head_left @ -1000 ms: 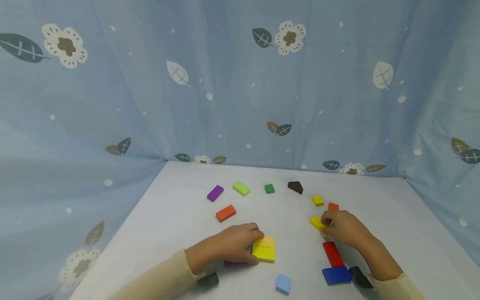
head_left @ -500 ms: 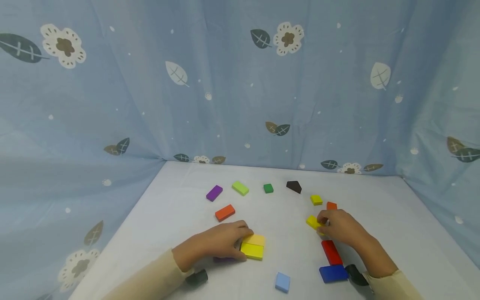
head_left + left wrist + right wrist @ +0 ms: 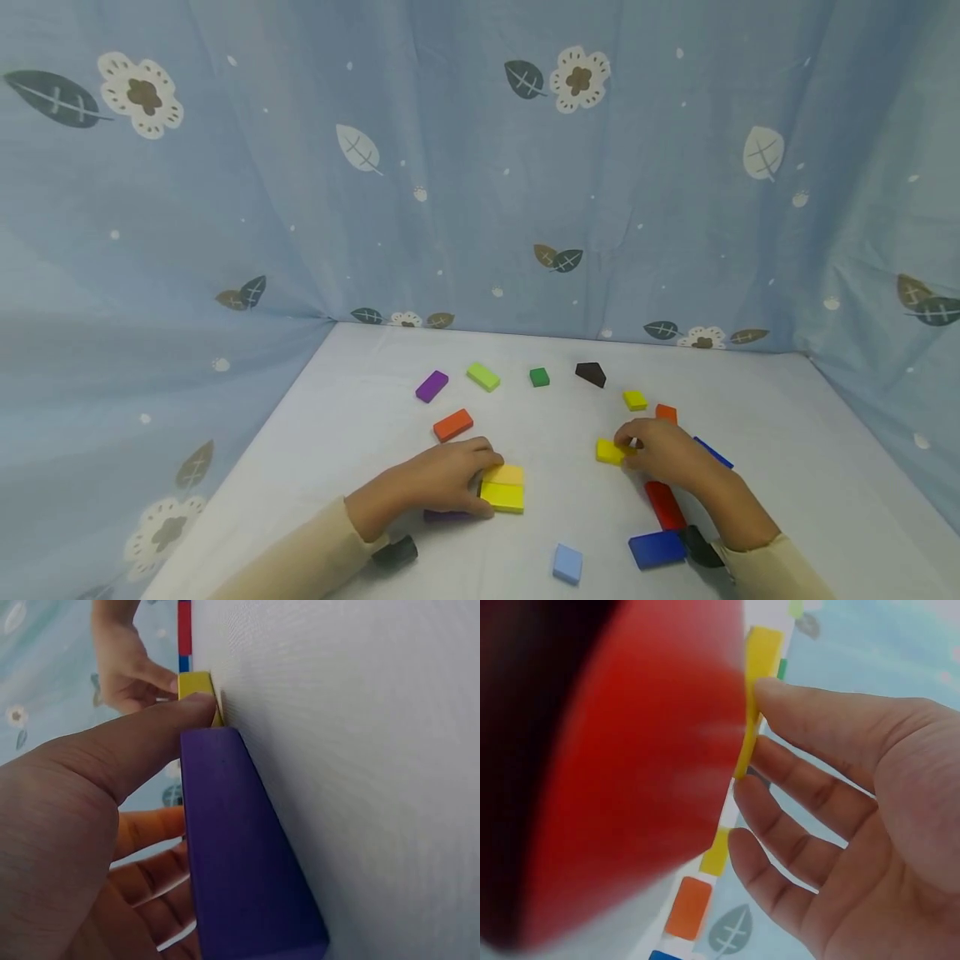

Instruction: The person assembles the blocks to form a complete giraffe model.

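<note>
In the head view my left hand (image 3: pixel 448 477) has its thumb and fingers around a pair of blocks lying edge to edge: a light orange-yellow block (image 3: pixel 504 474) and a bright yellow block (image 3: pixel 502 497). Beside that thumb lies a purple block (image 3: pixel 236 847), large in the left wrist view and mostly covered by the hand from above. To the right, my right hand (image 3: pixel 660 454) pinches a yellow rectangular block (image 3: pixel 609 452) at its right end, on or just over the table. The right wrist view shows the thumb against this yellow block (image 3: pixel 763 656).
Near the right forearm lie a red block (image 3: pixel 664 505), blue block (image 3: pixel 657 550) and thin blue piece (image 3: pixel 712 452). A light blue block (image 3: pixel 567 564) sits in front. Behind are orange (image 3: pixel 453 425), purple (image 3: pixel 432 387), lime (image 3: pixel 483 377), green (image 3: pixel 539 377) and black (image 3: pixel 591 374) blocks.
My left hand has shifted left with the two yellow blocks. My right hand has drawn its yellow block left and turned it; a blue piece now shows behind that hand.
</note>
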Tool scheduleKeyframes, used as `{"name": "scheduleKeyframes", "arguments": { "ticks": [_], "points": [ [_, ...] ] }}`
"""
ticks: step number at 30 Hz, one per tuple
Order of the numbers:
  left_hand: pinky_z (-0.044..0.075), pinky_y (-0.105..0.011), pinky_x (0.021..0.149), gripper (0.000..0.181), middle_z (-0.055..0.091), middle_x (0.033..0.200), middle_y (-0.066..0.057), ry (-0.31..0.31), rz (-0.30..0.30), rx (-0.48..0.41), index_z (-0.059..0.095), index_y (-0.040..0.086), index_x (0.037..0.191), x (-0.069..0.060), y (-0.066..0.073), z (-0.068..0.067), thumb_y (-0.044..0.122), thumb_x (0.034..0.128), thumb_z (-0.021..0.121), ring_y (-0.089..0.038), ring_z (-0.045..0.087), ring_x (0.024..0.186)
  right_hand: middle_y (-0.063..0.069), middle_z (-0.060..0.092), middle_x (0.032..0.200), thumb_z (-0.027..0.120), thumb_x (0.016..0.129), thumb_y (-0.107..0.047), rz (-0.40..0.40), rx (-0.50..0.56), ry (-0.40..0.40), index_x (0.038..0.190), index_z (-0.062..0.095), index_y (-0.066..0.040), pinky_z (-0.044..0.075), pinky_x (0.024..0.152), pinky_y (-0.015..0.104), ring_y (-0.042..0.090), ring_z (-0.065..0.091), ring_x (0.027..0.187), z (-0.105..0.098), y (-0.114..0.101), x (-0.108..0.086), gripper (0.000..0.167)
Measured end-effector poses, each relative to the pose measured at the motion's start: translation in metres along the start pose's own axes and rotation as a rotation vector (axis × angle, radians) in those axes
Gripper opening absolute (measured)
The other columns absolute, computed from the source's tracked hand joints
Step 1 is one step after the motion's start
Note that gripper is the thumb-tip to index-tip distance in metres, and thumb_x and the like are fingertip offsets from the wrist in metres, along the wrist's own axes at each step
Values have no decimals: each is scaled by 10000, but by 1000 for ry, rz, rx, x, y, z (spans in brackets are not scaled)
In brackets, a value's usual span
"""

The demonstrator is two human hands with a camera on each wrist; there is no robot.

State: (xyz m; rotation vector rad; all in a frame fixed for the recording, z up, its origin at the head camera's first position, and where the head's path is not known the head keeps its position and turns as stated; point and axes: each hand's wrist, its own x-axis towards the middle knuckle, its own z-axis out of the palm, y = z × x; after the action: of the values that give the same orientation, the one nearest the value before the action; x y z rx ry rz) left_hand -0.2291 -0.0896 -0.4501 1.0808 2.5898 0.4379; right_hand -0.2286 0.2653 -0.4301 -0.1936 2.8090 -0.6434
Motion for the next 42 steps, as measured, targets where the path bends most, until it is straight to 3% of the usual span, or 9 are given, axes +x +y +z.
{"name": "scheduleKeyframes", "arguments": {
  "ticks": [16,23,28,36,42],
  "points": [
    [459,-333,963,677,532,1204,160,1,-29,5,574,291,1339,4,-3,-1,590,758,750,-15,507,1008,-57,659,1002,802,770,-44,-58,-69,-80,1034,730,-194,518,861,461,180,608,942,6,-15,-5,311],
    [454,-338,974,688,529,1229,170,1,-14,-18,570,302,1340,5,-7,-1,605,748,748,-10,506,1037,-98,644,914,843,733,-95,-82,-51,-86,1010,730,-233,532,824,425,137,579,852,12,-23,-8,330],
    [451,-334,975,693,526,1231,183,-9,-33,-52,576,321,1330,5,-8,1,606,727,764,0,503,1035,-91,634,893,861,711,-114,-90,-4,-138,1001,726,-244,528,808,427,152,568,849,12,-27,-9,345],
    [455,-322,966,686,524,1222,194,-17,-45,-82,582,342,1318,5,-7,2,606,714,771,2,495,1010,-134,617,852,853,735,-182,-198,-12,-199,974,736,-261,526,771,377,124,552,801,16,-31,-10,277],
    [467,-266,910,682,528,1200,196,-6,-8,-70,590,314,1310,9,-5,1,607,720,765,3,492,928,-145,618,853,845,745,-191,-222,-2,-205,976,740,-256,522,765,368,116,548,794,18,-37,-13,262]
  ]
}}
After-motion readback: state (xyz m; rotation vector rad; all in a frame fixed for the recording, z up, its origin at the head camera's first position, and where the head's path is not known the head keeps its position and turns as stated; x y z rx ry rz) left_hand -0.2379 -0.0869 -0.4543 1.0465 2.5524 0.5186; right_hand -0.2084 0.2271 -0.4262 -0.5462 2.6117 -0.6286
